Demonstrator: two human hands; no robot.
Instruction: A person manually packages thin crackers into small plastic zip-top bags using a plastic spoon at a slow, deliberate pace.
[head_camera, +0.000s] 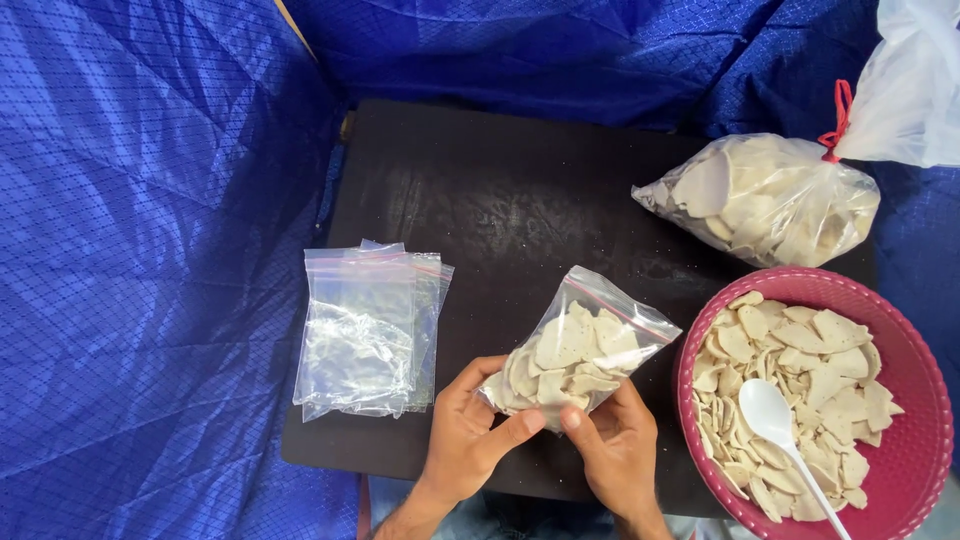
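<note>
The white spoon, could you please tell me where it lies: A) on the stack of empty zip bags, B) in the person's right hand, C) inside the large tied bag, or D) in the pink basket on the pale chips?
D: the white spoon rests on the pale chips in the pink basket, away from both hands.

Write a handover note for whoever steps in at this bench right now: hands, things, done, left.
Left hand and right hand: both grip the bottom of a small zip bag filled with pale chips, its mouth pointing away.
Pink basket, at right: loose chips with a white spoon lying on them.
Big tied bag of chips: far right on the black board.
Empty zip bags: stacked at left.
Done: one small bag filled.
Left: I cannot tell whether its zip is closed; empty bags and loose chips remain.
</note>
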